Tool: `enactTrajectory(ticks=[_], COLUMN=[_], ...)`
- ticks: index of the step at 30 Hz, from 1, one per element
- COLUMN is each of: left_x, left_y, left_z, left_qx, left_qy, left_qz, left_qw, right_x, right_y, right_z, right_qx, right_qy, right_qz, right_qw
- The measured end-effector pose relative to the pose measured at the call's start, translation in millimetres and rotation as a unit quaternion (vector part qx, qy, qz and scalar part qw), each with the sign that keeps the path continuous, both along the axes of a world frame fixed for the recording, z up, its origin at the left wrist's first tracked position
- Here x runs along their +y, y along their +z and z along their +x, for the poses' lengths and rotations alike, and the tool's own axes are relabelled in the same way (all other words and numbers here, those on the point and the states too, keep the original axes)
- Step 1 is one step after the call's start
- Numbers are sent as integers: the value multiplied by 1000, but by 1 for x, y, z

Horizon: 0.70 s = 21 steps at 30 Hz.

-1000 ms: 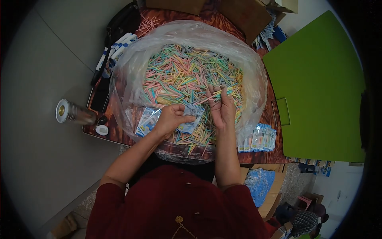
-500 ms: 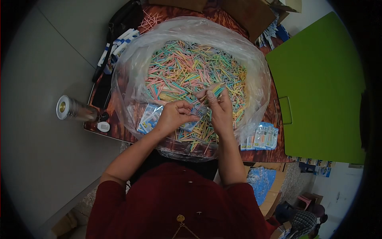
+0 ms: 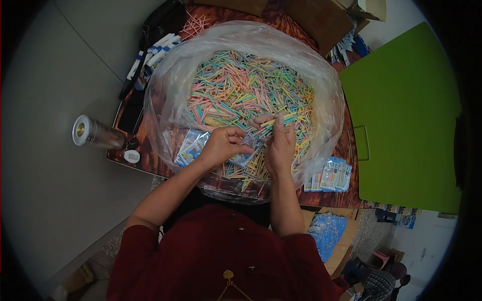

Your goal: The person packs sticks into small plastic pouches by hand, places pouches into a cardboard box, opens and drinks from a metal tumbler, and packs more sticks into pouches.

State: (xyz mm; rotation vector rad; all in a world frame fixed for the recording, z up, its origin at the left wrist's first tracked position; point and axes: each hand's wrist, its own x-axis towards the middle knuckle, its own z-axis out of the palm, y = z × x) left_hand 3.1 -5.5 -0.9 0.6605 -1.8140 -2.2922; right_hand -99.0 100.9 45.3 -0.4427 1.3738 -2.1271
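Note:
A large clear plastic bag (image 3: 168, 90) lies spread open, full of thin pastel sticks (image 3: 236, 85) in pink, yellow, green and blue. Above the near part of this heap, my right hand (image 3: 281, 148) pinches a small bunch of sticks (image 3: 281, 120), thumb laid over them. To its left, my left hand (image 3: 221, 146) has thumb and fingers closed on the edge of a small clear and blue printed packet (image 3: 243, 157). The packet's upper part reaches toward my right hand; its mouth is too small to make out. More printed packets (image 3: 190, 148) lie left of my left wrist.
Filled packets (image 3: 329, 175) lie on the wood-patterned table (image 3: 346, 200) at right, near a green board (image 3: 406, 120). A metal-lidded can (image 3: 93, 131) and a white oval device (image 3: 131, 156) sit at left. Cardboard boxes (image 3: 321, 22) stand behind. A person (image 3: 379, 283) is at lower right.
My right hand has turned, and its bunch of sticks now lies more level, pointing sideways. My left hand keeps its grip on the packet. The view has shifted slightly.

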Motion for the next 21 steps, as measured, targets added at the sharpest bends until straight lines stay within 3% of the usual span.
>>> enactTrajectory(ticks=[4, 17, 21], left_x=[0, 2, 2], left_y=[-6, -2, -8], left_z=[1, 1, 1], left_qx=[-8, 40, 25], left_qy=[-11, -47, -50], left_qz=[-64, -17, -72], left_qw=[998, 998, 996], right_x=[0, 2, -2], right_y=[9, 5, 13], right_z=[0, -1, 3], right_qx=[44, 40, 55], right_qy=[-27, -18, -26], right_qz=[-20, -2, 14], right_qw=[998, 999, 998])
